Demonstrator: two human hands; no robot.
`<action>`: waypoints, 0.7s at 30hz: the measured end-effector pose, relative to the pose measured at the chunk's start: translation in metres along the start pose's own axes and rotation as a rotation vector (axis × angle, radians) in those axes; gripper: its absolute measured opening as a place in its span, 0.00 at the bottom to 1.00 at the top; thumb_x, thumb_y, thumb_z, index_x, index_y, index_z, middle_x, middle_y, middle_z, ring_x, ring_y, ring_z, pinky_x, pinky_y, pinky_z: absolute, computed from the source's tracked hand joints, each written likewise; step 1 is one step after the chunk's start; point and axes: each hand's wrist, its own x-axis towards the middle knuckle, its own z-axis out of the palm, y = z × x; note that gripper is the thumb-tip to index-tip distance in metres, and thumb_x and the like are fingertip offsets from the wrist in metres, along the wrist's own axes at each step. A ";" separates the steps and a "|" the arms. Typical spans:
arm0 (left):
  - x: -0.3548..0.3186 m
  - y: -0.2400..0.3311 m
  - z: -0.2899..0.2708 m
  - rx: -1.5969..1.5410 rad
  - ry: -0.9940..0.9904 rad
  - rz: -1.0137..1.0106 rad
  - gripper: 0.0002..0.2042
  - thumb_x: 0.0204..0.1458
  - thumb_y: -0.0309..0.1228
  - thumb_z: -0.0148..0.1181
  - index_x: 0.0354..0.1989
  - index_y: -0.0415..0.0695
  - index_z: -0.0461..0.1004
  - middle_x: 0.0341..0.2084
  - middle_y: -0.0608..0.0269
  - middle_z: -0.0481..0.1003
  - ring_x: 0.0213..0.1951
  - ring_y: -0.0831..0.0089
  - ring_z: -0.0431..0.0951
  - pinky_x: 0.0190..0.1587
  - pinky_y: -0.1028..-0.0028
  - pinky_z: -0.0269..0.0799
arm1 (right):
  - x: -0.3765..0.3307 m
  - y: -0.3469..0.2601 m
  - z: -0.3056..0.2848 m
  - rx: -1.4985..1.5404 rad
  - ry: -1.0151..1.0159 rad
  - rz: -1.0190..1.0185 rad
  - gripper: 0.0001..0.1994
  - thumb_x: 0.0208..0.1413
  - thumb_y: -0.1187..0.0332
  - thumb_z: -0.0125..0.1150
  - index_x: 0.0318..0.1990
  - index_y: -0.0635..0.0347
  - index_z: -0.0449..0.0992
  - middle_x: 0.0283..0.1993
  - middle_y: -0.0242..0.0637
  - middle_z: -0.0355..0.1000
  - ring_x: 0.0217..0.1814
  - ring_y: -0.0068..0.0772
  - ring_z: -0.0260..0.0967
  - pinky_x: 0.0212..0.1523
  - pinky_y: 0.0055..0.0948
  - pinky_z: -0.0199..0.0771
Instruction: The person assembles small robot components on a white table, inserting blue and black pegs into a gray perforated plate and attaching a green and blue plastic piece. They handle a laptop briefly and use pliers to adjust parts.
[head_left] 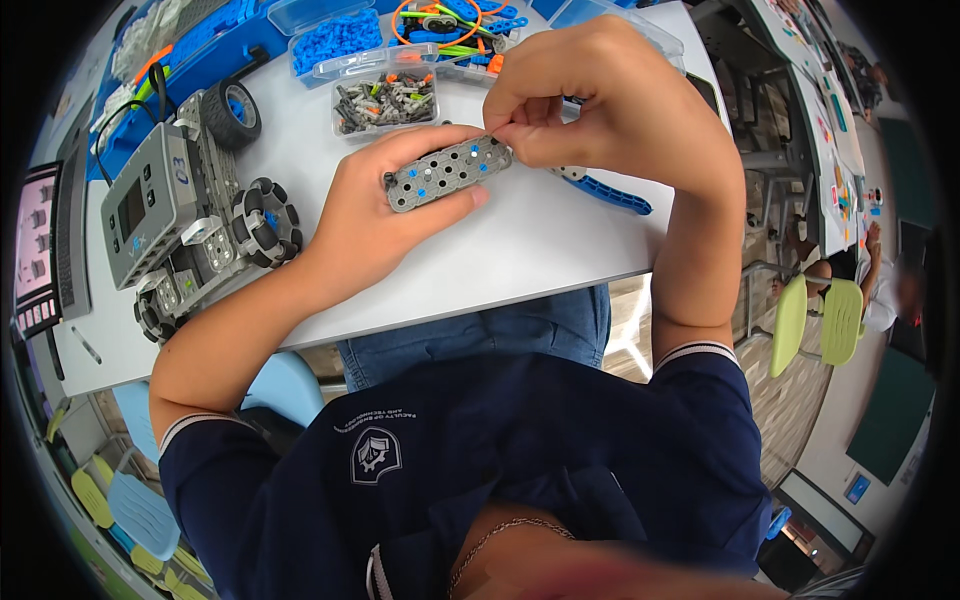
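Observation:
My left hand (pixel 362 205) is closed round a grey plastic building block (pixel 447 176), long and round-ended, with rows of dark holes and a few blue and white pins in its face. At the block's right end my right hand (pixel 580 95) pinches with thumb and forefinger. Whatever sits between those fingertips is too small or hidden to make out. A blue curved plastic piece (pixel 612 193) lies on the table beneath my right wrist.
On the left stands a wheeled robot with a grey controller box (pixel 150 208). Beyond my hands are a clear box of small connector pins (pixel 386 104), a tray of blue pieces (pixel 337 42) and a tray of mixed parts (pixel 450 22). The white table's edge (pixel 480 302) runs before me.

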 end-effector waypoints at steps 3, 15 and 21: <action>0.000 0.000 0.000 0.002 0.003 0.008 0.24 0.52 0.28 0.73 0.57 0.37 0.77 0.49 0.60 0.80 0.51 0.75 0.77 0.57 0.72 0.71 | 0.003 -0.003 -0.001 -0.040 -0.008 -0.019 0.06 0.43 0.80 0.69 0.31 0.65 0.81 0.28 0.37 0.76 0.27 0.30 0.76 0.29 0.25 0.76; 0.001 0.007 -0.001 -0.128 -0.037 -0.050 0.25 0.52 0.27 0.73 0.59 0.36 0.76 0.49 0.58 0.80 0.52 0.75 0.77 0.58 0.72 0.70 | 0.001 -0.009 0.001 -0.202 -0.019 -0.080 0.05 0.46 0.78 0.70 0.32 0.64 0.81 0.29 0.38 0.77 0.28 0.38 0.77 0.29 0.29 0.75; 0.000 0.006 0.000 -0.194 -0.050 -0.078 0.24 0.53 0.26 0.73 0.59 0.36 0.76 0.49 0.58 0.81 0.52 0.76 0.78 0.58 0.72 0.71 | 0.000 -0.010 0.004 -0.228 0.014 -0.084 0.05 0.46 0.78 0.70 0.33 0.63 0.82 0.30 0.38 0.77 0.29 0.39 0.77 0.29 0.31 0.76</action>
